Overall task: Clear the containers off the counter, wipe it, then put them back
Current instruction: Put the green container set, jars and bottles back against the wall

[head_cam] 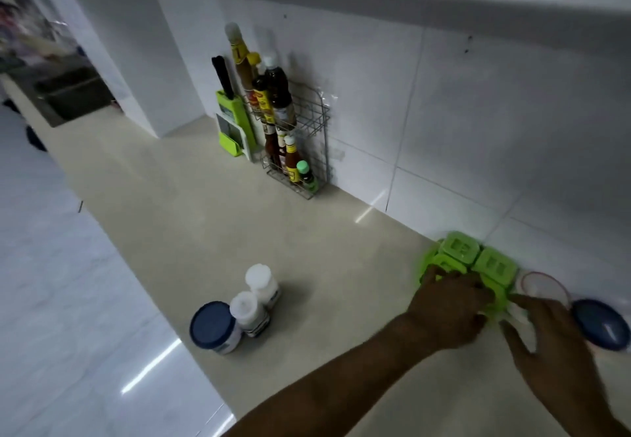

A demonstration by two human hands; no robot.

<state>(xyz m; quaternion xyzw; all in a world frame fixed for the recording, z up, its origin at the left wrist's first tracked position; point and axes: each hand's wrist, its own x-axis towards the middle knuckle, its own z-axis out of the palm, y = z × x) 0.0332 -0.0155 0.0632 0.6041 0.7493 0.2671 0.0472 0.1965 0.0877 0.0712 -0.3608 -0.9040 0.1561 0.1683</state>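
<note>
Containers split in two groups, both hands on green set

Jars first: blue-lidded tub (214,328) stands near the counter's (191,218) front edge, touching the closer of two white-capped jars (248,313). The second white-capped jar (261,284) is just behind that one. All three are upright and capped, contents hidden.

Green box set (473,260) sits far right against the wall tiles, lids closed, contents not visible. Just right of it is a clear round tub with a red rim (545,289), contents unclear. Beside that lies a dark blue lid (601,329).

At the back wall a wire rack (312,129) holds upright sauce bottles (278,95) on two levels. A green knife block (235,119) stands just left of it.

Left hand (447,310) reaches in from below, fingers curled over the near edge of the green box set, gripping it. Right hand (553,332) is beside it, index finger stretched out to the set's right corner. Something whitish and blurred lies under its fingers; cannot tell if it holds anything.
</note>
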